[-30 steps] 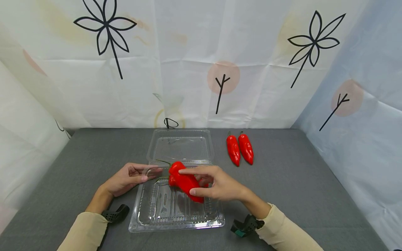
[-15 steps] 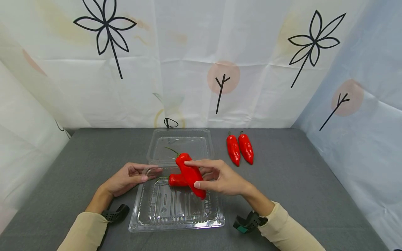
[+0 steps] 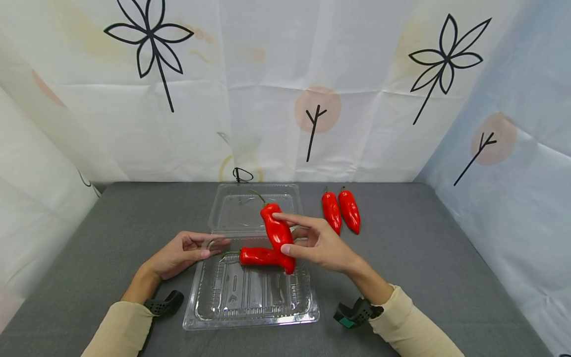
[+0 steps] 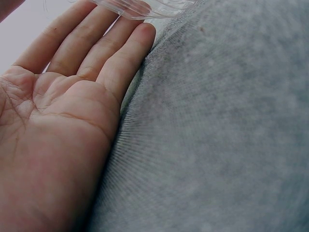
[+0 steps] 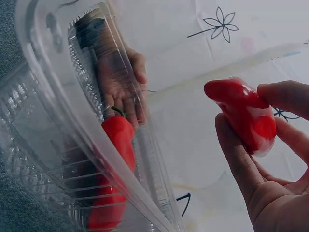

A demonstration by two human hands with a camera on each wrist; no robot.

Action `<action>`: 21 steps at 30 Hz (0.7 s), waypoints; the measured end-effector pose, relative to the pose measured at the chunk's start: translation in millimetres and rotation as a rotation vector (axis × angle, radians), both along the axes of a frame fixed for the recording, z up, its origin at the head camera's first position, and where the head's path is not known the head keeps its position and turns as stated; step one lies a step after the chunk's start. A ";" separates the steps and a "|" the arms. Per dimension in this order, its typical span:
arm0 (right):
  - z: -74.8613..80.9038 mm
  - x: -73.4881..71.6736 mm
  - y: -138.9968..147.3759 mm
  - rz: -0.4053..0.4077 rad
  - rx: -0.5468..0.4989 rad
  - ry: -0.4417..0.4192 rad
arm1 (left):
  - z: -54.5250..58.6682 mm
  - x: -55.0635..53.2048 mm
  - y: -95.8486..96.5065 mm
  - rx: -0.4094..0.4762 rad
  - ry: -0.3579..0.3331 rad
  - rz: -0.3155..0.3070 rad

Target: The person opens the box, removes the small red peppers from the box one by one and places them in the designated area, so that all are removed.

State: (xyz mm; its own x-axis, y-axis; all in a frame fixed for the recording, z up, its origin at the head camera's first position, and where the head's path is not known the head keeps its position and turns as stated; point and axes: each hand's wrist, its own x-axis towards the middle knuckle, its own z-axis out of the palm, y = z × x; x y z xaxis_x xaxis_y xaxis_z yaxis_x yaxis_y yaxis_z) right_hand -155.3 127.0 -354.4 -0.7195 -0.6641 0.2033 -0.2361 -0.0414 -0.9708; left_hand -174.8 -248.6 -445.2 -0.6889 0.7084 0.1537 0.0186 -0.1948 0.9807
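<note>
My right hand [image 3: 318, 243] pinches a long red pepper [image 3: 277, 230] between thumb and fingers, its thin green stem pointing up and away. In the right wrist view the pepper [image 5: 241, 113] hangs clear of the container wall. Beneath it, a second red pepper [image 3: 258, 257] lies crosswise inside the clear plastic container [image 3: 250, 323], stem to the left; the held pepper overlaps its tip. My left hand [image 3: 180, 254] rests at the container's far left corner, fingertips against the plastic. Seen from the left wrist, its fingers [image 4: 91, 46] are fairly straight, and the thumb is mostly out of frame.
Two more red peppers [image 3: 331, 213] lie side by side at the back right of the grey table [image 3: 415, 258]. The container's hinged lid [image 3: 256, 208] lies folded back behind the base. A patterned white cloth wall [image 3: 267, 99] closes off the rear.
My right hand has raised the pepper and moved it away and slightly right, turning it more upright. More of the pepper lying in the container now shows. My left hand stays put.
</note>
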 end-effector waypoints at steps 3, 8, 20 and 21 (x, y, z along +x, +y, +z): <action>1.2 -0.6 1.2 -0.022 -0.001 -0.002 | 0.2 0.1 -0.2 0.003 -0.002 -0.003; 3.6 -1.3 2.7 -0.059 -0.006 0.007 | 0.4 0.0 -0.4 0.007 -0.005 -0.004; 7.0 -8.8 10.0 -0.158 -0.030 0.033 | 0.6 0.3 0.4 -0.003 -0.021 0.006; 7.5 -9.5 11.0 -0.164 -0.028 0.037 | 0.7 0.3 0.5 -0.002 -0.020 0.005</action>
